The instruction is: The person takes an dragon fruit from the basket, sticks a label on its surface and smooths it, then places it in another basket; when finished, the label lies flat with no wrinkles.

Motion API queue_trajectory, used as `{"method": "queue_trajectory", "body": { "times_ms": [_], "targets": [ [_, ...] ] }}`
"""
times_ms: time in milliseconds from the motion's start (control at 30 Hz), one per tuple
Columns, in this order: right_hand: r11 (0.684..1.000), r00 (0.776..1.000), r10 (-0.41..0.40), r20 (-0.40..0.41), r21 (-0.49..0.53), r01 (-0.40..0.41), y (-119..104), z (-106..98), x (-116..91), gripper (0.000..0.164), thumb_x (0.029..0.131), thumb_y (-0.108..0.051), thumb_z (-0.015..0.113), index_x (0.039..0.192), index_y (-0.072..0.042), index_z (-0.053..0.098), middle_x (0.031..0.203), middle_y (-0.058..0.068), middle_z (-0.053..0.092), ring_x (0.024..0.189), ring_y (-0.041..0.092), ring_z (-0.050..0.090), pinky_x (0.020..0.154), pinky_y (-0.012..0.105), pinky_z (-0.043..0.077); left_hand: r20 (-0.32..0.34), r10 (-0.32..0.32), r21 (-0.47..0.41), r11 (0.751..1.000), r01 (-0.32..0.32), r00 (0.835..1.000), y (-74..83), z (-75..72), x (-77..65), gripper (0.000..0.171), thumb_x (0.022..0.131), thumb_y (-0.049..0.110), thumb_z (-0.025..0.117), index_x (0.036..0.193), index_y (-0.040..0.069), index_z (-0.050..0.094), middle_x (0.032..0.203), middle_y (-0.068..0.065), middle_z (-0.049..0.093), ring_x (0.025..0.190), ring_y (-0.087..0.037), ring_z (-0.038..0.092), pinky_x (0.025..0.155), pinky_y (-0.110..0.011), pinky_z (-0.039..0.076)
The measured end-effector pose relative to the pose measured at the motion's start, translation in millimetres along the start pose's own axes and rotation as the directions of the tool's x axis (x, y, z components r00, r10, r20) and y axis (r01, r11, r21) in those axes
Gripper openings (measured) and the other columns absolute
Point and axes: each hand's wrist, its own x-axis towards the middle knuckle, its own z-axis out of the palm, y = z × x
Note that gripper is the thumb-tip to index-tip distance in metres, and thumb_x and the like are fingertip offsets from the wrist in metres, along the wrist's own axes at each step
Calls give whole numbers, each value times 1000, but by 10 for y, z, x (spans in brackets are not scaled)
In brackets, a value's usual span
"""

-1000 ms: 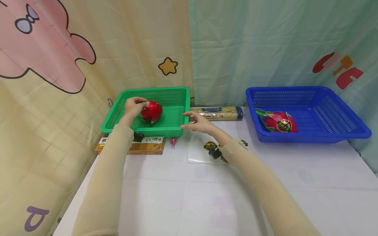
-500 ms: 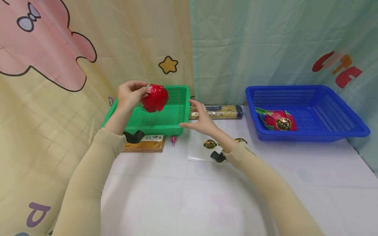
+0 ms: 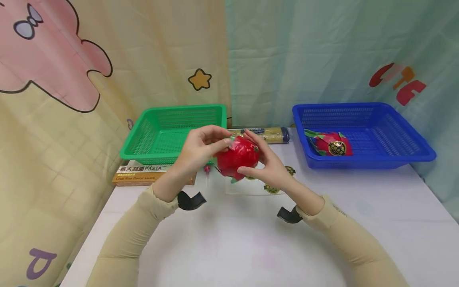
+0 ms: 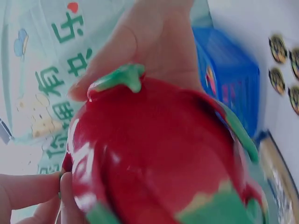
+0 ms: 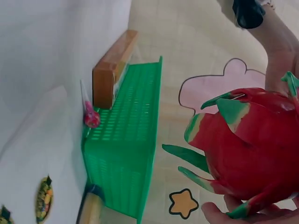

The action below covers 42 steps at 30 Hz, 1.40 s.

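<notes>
A shiny red dragon fruit (image 3: 238,157) with green-tipped scales is held up in front of the green basket between both hands. My left hand (image 3: 199,149) pinches it at its upper left. From the right, my right hand (image 3: 269,163) grips it, thumb at the lower front and fingers over the top right. The left wrist view shows the fruit's smooth red side (image 4: 154,140) up close, with left fingertips (image 4: 32,189) pinching its edge. Pointed green leaf tips (image 5: 187,157) stick out in the right wrist view. Another dragon fruit (image 3: 335,143), bearing a round black-and-gold sticker, lies in the blue basket.
The green basket (image 3: 125,153) stands back left, the blue basket (image 3: 394,159) back right. A pasta box (image 3: 138,179) and a pink lollipop (image 3: 206,169) lie before the green one. Between the baskets lie a gold packet (image 3: 274,135) and a sheet of round stickers (image 3: 251,189).
My left hand has lifted the dragon fruit out of the green basket and brought it right and nearer. The right hand has left the basket's rim and now grips the fruit too.
</notes>
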Motion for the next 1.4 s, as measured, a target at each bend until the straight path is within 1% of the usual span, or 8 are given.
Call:
{"method": "queue_trajectory", "body": {
  "times_ms": [200, 367, 533, 733, 900, 1067, 1200, 1400],
  "targets": [
    [964, 990, 143, -9, 229, -137, 99, -57, -383, 67, 90, -10, 61, 147, -14, 26, 139, 15, 35, 122, 35, 41, 84, 39, 51, 92, 37, 20, 999, -39, 995, -88, 371, -9, 22, 88, 12, 65, 108, 3, 65, 101, -7, 64, 84, -24, 62, 68, -34, 55],
    [863, 935, 353, -31, 397, -312, 130, -33, -634, 57, 99, -25, 48, 145, -4, 21, 139, 20, 34, 120, 32, 44, 89, 40, 48, 254, 89, 144, 981, -129, 963, -193, 511, -74, 39, 88, 22, 65, 125, 11, 57, 120, -3, 58, 101, -19, 58, 72, -31, 54],
    [757, 898, 441, -7, 540, -368, 98, -48, -761, 60, 100, -38, 39, 146, -7, 16, 141, 18, 29, 124, 33, 37, 89, 47, 47, 316, 231, 338, 879, -337, 920, -376, 583, -256, 59, 84, 38, 68, 134, 14, 49, 145, 1, 38, 128, -16, 37, 98, -43, 39],
    [669, 864, 501, 57, 608, -428, 121, -78, -886, 63, 100, -46, 31, 148, -10, 10, 145, 18, 20, 131, 37, 27, 89, 56, 43, 293, 350, 459, 765, -452, 890, -718, 672, -484, 90, 65, 50, 81, 140, 20, 41, 144, -1, 38, 129, -17, 34, 100, -50, 30],
    [678, 830, 541, 134, 514, -525, 177, -50, -976, 67, 100, -48, 26, 146, -5, 3, 143, 25, 21, 117, 32, 47, 86, 49, 47, 244, 423, 497, 718, -487, 873, -946, 732, -631, 91, 61, 46, 86, 138, 19, 45, 132, -4, 49, 122, -19, 43, 93, -44, 39],
    [781, 822, 546, 161, 259, -569, 265, -132, -1083, 63, 101, -43, 31, 145, -11, 1, 141, 29, 21, 99, 34, 60, 75, 44, 54, 238, 424, 410, 772, -486, 874, -1099, 764, -765, 91, 59, 46, 86, 136, 18, 47, 129, -2, 52, 117, -17, 47, 88, -38, 46],
    [878, 864, 446, 235, 74, -473, 383, -245, -1160, 60, 100, -29, 43, 150, -15, 11, 146, 23, 20, 117, 41, 47, 81, 40, 52, 259, 334, 254, 882, -397, 906, -1194, 768, -819, 89, 61, 40, 87, 138, 20, 46, 131, 1, 49, 117, -15, 47, 86, -33, 49],
    [950, 908, 274, 316, 59, -307, 519, -328, -1207, 76, 87, -12, 66, 149, -12, 22, 148, 18, 20, 124, 44, 37, 86, 34, 50, 316, 161, 85, 977, -196, 935, -1304, 772, -842, 84, 63, 34, 88, 136, 26, 46, 129, 7, 51, 114, -14, 50, 85, -33, 50]
  ]
}}
